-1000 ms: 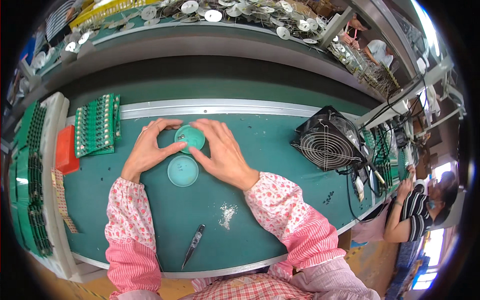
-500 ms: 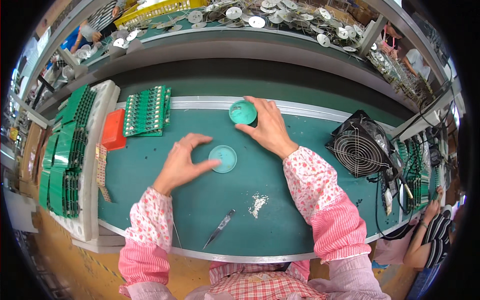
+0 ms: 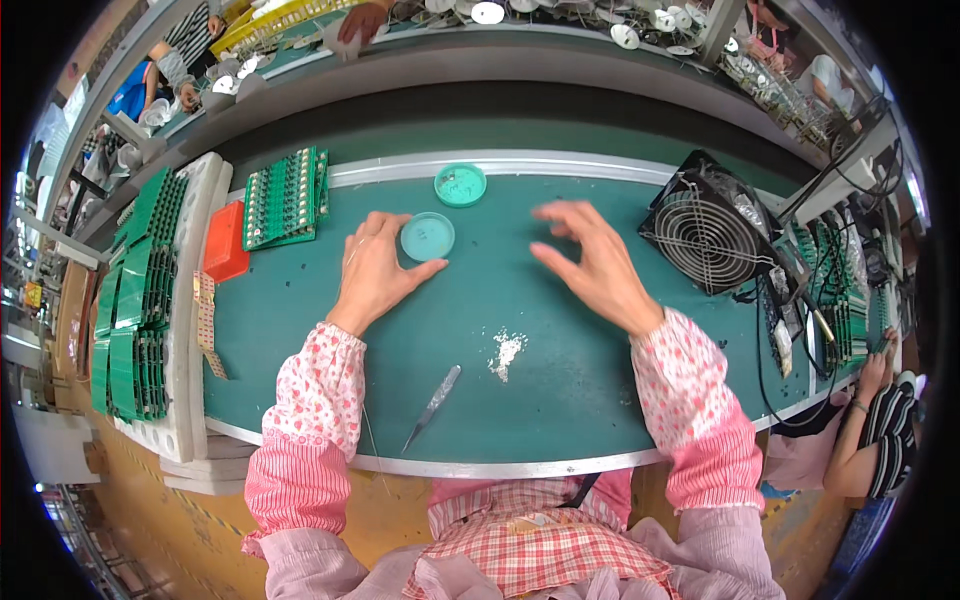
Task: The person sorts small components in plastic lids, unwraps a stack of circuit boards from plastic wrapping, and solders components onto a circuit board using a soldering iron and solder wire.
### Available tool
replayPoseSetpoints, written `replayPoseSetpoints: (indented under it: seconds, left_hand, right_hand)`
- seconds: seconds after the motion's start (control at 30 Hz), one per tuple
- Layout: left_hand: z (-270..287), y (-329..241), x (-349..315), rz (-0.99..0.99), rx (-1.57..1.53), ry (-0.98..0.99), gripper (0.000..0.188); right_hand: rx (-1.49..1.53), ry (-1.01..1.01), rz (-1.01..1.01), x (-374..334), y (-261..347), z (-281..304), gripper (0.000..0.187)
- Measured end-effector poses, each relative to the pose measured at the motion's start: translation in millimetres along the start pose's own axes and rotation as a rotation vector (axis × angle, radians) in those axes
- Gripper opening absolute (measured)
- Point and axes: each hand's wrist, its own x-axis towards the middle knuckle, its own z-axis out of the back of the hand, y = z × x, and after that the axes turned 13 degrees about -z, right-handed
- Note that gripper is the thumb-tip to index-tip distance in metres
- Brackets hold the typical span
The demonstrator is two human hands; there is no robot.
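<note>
My left hand [image 3: 380, 265] is around the near-left edge of a shallow round teal dish [image 3: 428, 237], with the thumb at its lower rim and the forefinger at its upper left. Just beyond it, a second round green dish [image 3: 460, 186] with small bits in it stands by the metal strip, touched by neither hand. My right hand [image 3: 595, 260] hovers to the right, fingers apart and holding nothing, slightly blurred. Nearer me lie a small heap of tiny white pieces [image 3: 506, 353] and a pair of tweezers [image 3: 433, 408].
On the left are a stack of green circuit boards [image 3: 285, 200], a red-orange box [image 3: 226, 242] and more boards on white foam [image 3: 200, 280]. A black fan with a wire guard [image 3: 706, 240] and cables occupies the right. Other people's hands show beyond the bench.
My right hand has let go of the green dish and moved right. My left hand has closed on the teal dish. The view has shifted, so the bench appears higher.
</note>
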Motion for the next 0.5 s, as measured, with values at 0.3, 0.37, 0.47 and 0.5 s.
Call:
replayPoseSetpoints:
  seconds: [0.3,0.37,0.47,0.5]
  left_hand:
    - [34,-118,-47,-0.184,0.279,0.019,0.085]
    - [29,-164,-75,-0.283,0.223,0.032,0.085]
    - [24,-198,-115,-0.212,0.119,-0.03,0.089]
    - [26,-204,-126,-0.171,0.084,-0.06,0.09]
  right_hand:
    - [0.286,0.033,-0.083,-127,29,3,0.03]
    - [0.391,0.063,-0.006,-143,48,-15,0.028]
    - [0.419,0.082,0.094,-164,64,-33,0.019]
    - [0.417,0.09,0.115,-170,66,-37,0.017]
